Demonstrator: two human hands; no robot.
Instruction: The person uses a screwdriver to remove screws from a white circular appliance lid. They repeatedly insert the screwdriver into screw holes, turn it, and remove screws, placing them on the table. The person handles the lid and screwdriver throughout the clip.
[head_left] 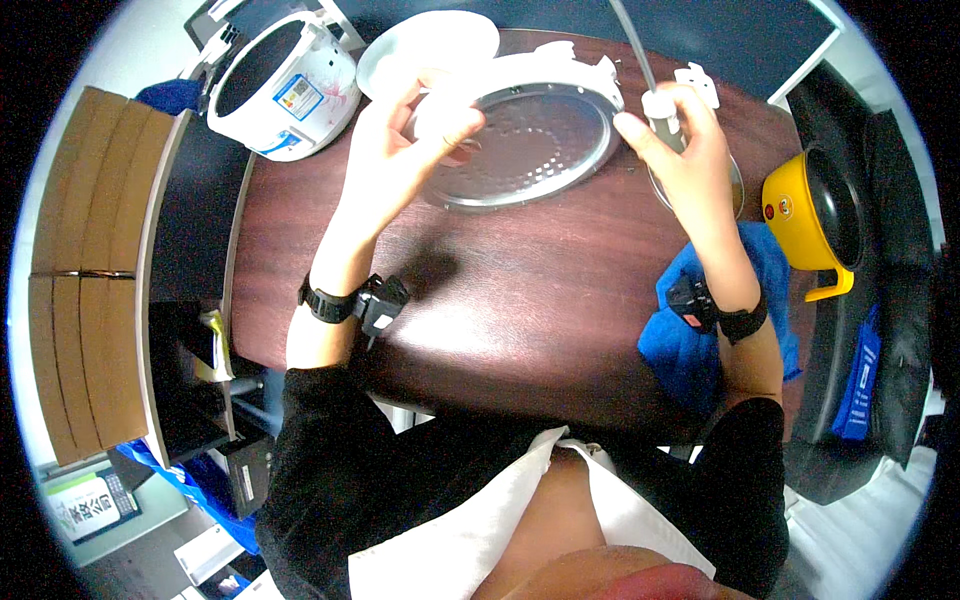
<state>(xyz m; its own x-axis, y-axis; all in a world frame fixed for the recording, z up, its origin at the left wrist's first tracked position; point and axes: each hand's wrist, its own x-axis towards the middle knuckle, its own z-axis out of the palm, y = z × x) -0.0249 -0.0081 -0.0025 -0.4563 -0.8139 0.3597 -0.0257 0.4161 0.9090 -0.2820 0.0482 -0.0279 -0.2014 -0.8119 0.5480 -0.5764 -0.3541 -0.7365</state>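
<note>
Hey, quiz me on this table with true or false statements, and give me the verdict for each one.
1. The grey disc is between the left hand and the right hand. True.
2. The right hand is empty. False: it holds a grey rod.
3. The white cooker is left of the left hand. True.
4. The cloth is red. False: the cloth is blue.
5. Each wrist wears a black strap. True.
</note>
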